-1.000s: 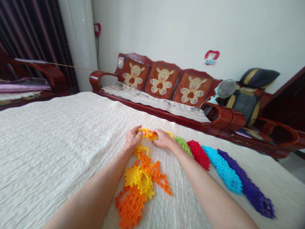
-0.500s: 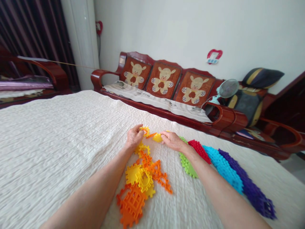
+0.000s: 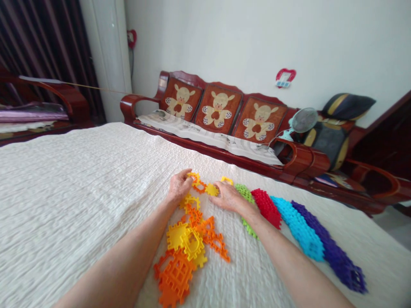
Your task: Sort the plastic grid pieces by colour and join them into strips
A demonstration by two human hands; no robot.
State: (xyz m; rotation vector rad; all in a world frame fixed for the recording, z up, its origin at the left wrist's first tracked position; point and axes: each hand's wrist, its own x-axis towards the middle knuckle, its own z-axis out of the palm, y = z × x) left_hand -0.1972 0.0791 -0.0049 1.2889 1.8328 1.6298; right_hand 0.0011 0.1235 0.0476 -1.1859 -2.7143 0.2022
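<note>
My left hand (image 3: 180, 186) is closed at the far end of a row of pieces, thumb and fingers on a yellow interlocking tile (image 3: 195, 176). An orange tile (image 3: 201, 187) lies just beside it. My right hand (image 3: 228, 196) has its thumb spread from its fingers, and the fingertips reach the edge of a solid yellow tile (image 3: 212, 189). Just beyond the right hand is a yellow frame-shaped tile (image 3: 227, 180). Nearer me, between my forearms, orange tiles (image 3: 178, 273) and yellow tiles (image 3: 192, 243) overlap in a loose heap.
To the right lie overlapping rows of green tiles (image 3: 245, 193), red tiles (image 3: 266, 207), light blue tiles (image 3: 298, 229) and purple tiles (image 3: 342, 261). All rest on a white quilted cover (image 3: 96, 171). Behind it stand a wooden sofa (image 3: 205, 141) and a fan (image 3: 305, 119).
My right hand has lowered and its thumb has opened away from the solid yellow tile. The orange tile between my hands, earlier seen edge-on, now lies flatter. My left hand has hardly moved.
</note>
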